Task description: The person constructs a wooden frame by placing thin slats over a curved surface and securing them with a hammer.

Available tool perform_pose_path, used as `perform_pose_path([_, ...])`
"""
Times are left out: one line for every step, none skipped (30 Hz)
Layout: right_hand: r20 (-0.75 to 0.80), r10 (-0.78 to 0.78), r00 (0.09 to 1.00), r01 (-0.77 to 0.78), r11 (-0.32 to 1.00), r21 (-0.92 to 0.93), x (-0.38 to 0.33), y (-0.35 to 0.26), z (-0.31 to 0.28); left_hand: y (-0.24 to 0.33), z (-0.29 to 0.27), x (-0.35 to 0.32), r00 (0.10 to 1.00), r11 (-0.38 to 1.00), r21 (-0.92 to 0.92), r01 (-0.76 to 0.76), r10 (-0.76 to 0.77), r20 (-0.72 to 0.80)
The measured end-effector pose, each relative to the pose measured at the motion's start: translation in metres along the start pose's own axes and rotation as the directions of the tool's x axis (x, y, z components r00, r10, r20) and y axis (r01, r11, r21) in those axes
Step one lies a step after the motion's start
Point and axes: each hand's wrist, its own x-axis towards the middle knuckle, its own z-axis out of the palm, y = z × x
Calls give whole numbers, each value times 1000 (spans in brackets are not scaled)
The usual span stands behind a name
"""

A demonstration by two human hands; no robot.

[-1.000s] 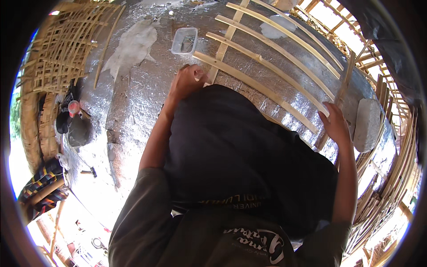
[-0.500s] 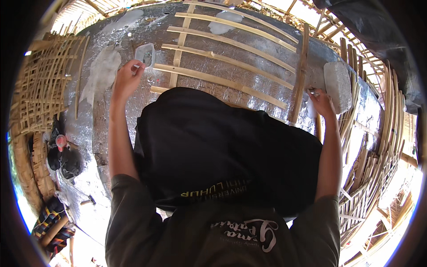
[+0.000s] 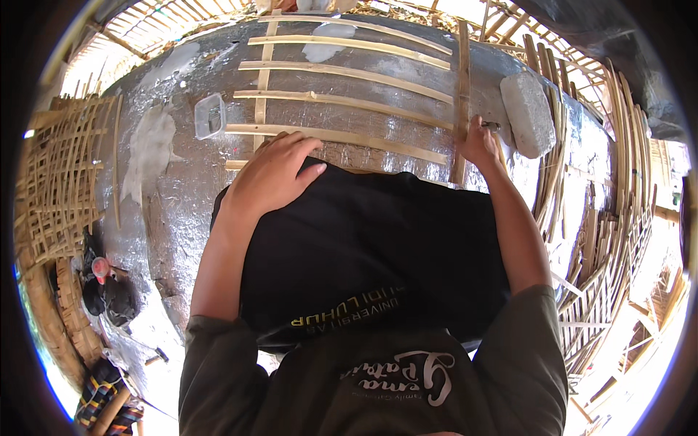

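My left hand [image 3: 280,171] is above the near edge of the slat frame, at the top of the black cloth [image 3: 363,232] over my lap. Its fingers are stretched out with the thumb apart, and nothing shows in them. My right hand [image 3: 480,143] is closed around a small dark metal tool [image 3: 491,126], mostly hidden by the fingers, beside the upright bamboo strip [image 3: 463,94]. Several pale bamboo slats [image 3: 349,98] lie roughly parallel across the upright strips. A clear plastic container [image 3: 210,116] stands left of the slats, small dark bits inside.
A pale stone block [image 3: 528,115] lies right of my right hand. Woven bamboo lattice [image 3: 62,182] stands at the left, with bundled strips [image 3: 632,160] at the right. A hammer [image 3: 157,356] lies at lower left. Shiny grey sheeting [image 3: 174,196] covers the ground.
My left hand has left the plastic container and moved right, its fingers opening out. My right hand has shifted up to the upright strip. The view has swung slightly right.
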Motion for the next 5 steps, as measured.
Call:
perform_pose_path([-10, -12, 1000, 12, 1000, 2, 5, 8, 7, 0, 0, 2, 999, 999, 46, -7, 6, 34])
perform_pose_path([36, -12, 999, 13, 999, -32, 7, 7, 3, -1, 2, 2, 999, 997, 71, -32, 29, 42])
perform_pose_path([57, -3, 998, 5, 999, -40, 5, 6, 2, -1, 4, 2, 997, 994, 96, -57, 52, 51])
perform_pose_path([78, 7, 997, -4, 999, -48, 4, 5, 1, -1, 7, 3, 995, 989, 121, -82, 75, 60])
perform_pose_path([95, 13, 995, -8, 998, -57, 2, 0, -1, 1, 11, 5, 988, 991, 91, -96, 84, 131])
